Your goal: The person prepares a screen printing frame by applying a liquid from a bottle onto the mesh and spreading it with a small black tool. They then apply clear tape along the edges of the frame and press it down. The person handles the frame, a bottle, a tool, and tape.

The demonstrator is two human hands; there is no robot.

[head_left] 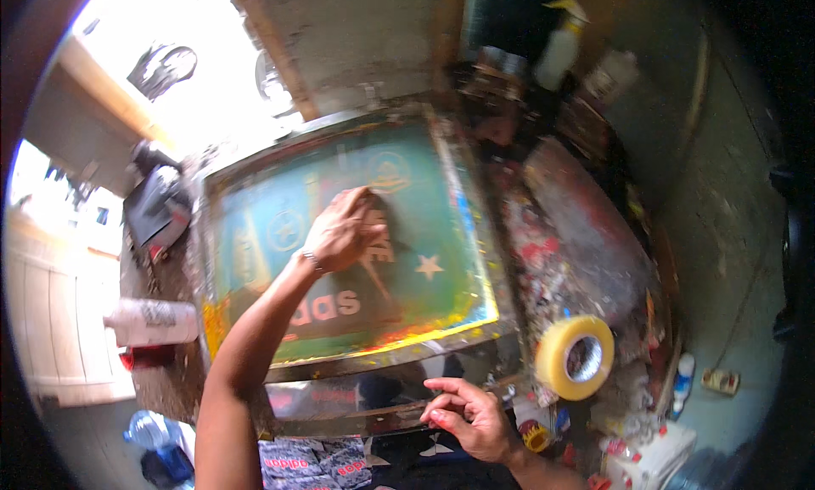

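A framed printing screen (429,312) with green mesh lies on the bench, bearing pale letters, stars and round emblems. My left hand (344,234), with a band at its wrist, reaches across to the middle of the mesh. Its fingers stretch forward and lie flat on or just over the surface, slightly blurred; what is beneath the palm is hidden. Yellow, red and blue ink smears run along the inner edges of the frame. Near the bench's front edge hovers my right hand (471,418), fingers loosely bent and apart, holding nothing.
Right of the screen are a roll of clear tape (575,358), a stained grey board (586,227) and a spray bottle (560,44). At left lie a whitish bottle (153,321) and a dark grey object (159,206). Printed cloth (312,463) is at the front.
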